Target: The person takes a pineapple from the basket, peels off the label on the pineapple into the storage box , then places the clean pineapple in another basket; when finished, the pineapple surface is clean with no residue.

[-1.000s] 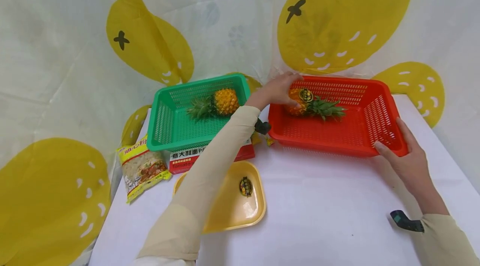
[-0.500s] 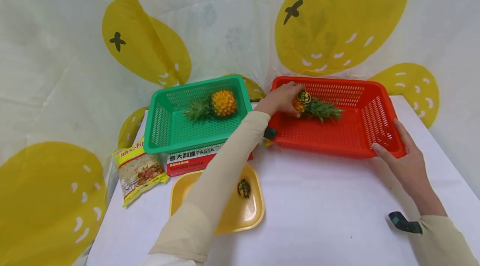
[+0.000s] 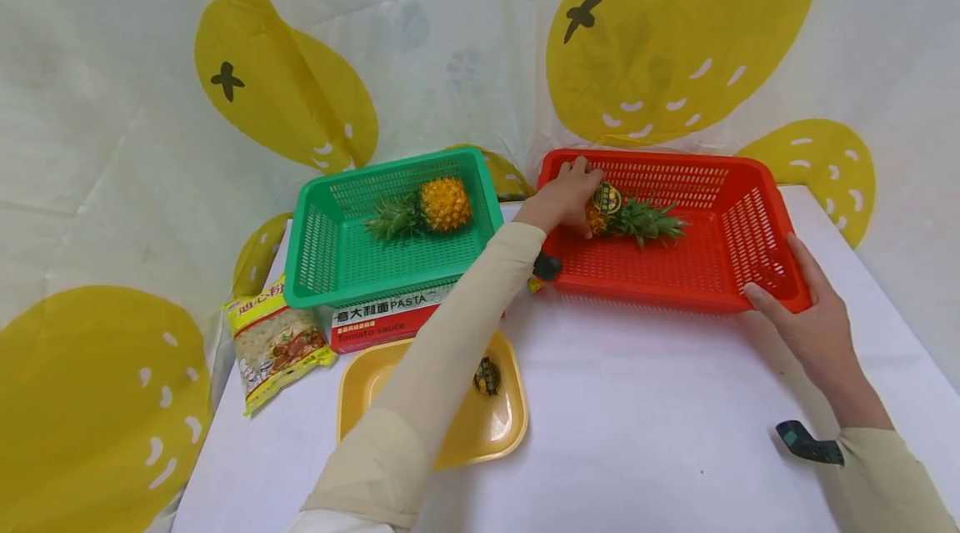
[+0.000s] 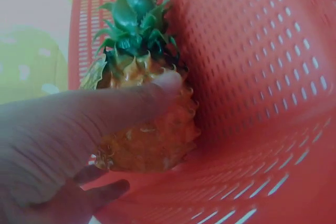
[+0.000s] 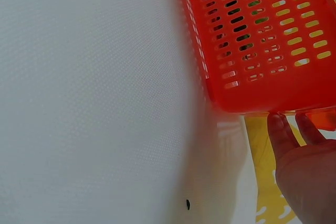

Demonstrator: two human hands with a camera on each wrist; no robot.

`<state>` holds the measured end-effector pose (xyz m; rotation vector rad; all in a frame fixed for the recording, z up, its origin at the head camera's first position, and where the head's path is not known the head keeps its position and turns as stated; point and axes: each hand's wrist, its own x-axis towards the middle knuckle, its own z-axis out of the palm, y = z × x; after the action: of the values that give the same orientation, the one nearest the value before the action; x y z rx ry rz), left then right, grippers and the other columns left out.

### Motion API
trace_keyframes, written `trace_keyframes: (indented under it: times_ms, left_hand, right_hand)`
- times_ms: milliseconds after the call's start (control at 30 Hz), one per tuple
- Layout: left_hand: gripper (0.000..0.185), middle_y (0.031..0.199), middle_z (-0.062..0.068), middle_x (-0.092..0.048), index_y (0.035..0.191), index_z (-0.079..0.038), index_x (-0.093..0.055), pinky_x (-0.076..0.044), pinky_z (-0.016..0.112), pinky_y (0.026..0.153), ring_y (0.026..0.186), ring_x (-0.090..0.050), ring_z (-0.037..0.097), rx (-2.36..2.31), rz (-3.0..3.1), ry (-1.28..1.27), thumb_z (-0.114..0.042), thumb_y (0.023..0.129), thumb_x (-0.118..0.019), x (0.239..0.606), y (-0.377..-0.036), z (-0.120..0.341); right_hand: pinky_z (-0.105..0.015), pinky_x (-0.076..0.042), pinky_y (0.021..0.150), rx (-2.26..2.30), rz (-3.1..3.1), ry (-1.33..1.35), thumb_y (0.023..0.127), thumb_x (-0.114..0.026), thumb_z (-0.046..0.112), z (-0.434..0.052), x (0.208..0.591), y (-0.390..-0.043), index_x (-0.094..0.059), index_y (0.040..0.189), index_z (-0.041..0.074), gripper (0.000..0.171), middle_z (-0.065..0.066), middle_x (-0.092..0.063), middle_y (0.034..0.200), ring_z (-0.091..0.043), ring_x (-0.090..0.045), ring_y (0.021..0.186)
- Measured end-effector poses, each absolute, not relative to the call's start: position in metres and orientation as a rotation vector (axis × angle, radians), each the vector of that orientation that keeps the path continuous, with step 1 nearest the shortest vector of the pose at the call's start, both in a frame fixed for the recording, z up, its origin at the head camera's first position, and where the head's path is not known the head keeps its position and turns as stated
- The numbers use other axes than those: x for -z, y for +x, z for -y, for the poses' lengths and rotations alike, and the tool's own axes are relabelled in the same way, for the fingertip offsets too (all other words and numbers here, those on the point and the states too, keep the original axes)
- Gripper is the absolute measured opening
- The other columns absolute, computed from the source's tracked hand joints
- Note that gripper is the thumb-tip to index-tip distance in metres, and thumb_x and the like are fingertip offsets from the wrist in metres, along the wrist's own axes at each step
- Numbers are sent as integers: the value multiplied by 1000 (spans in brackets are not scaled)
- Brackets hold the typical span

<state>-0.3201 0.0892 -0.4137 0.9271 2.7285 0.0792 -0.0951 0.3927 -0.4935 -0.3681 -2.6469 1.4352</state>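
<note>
Currently, my left hand (image 3: 564, 198): reaching into the red basket (image 3: 652, 296) at its nine o'clock end, my thumb laid across the body of a pineapple, my other fingers spread about its base; whether I have a firm hold I cannot tell.
Pineapple (image 3: 639, 221): lying on its side inside the red basket, crown towards three o'clock, a round dark label (image 3: 606, 198) on its body.
My right hand (image 3: 813, 333): grasping the red basket at its four o'clock corner, thumb on the near side, fingers over the end wall.
Green basket (image 3: 390, 262): at nine o'clock from the red one, just beside it.
Second pineapple (image 3: 440, 206): on its side in the green basket, towards one o'clock, its crown pointing to nine.
Pasta box (image 3: 375, 329): at six o'clock from the green basket, partly hidden by my left sleeve (image 3: 431, 366).
Noodle bag (image 3: 279, 343): at nine o'clock from the box.
Yellow tray (image 3: 497, 423): at six o'clock from the box, under my sleeve in view.
</note>
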Motion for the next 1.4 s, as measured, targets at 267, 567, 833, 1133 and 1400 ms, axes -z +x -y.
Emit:
trace_keyframes:
  times_ms: [267, 567, 833, 1133, 1400]
  left_hand:
    - [105, 169, 8, -30, 166, -12, -21, -21, 29, 123, 155, -28, 23, -135, -2664, 970, -40, 89, -87, 417, -322, -86]
    - [82, 145, 7, -52, 151, -9, -48, -29, 30, 118, 135, -46, 22, -180, -2688, 1111, -43, 88, -87, 420, -326, -80]
    - [86, 139, 9, -54, 152, -6, -49, -34, 32, 111, 127, -49, 21, -341, -2684, 1206, -46, 86, -87, 417, -322, -68]
    - [89, 142, 11, -50, 155, -7, -46, -44, 27, 100, 125, -49, 23, -496, -2696, 1175, -47, 86, -87, 399, -308, -56]
    - [95, 150, 10, -48, 157, -8, -45, -37, 28, 111, 135, -46, 23, -475, -2726, 1208, -49, 84, -88, 382, -298, -44]
  right_hand:
    - [-3, -41, 71, -1458, 2633, -344, 102, -71, 38, -392, 494, -97, -6, 166, 53, 92, -5, -13, 176, -41, -15, 157]
    - [-2, -41, 71, -1453, 2633, -345, 102, -71, 39, -392, 496, -97, -5, 165, 54, 93, -2, -13, 176, -42, -15, 157]
    - [-4, -43, 68, -1470, 2637, -359, 102, -71, 39, -393, 497, -98, -5, 166, 53, 93, -7, -13, 176, -42, -14, 157]
    - [-2, -41, 68, -1439, 2636, -350, 102, -71, 39, -396, 497, -97, -6, 166, 53, 93, -3, -14, 176, -41, -15, 157]
    - [-2, -40, 68, -1449, 2639, -380, 102, -70, 41, -394, 496, -97, -5, 165, 54, 92, -3, -13, 176, -40, -14, 158]
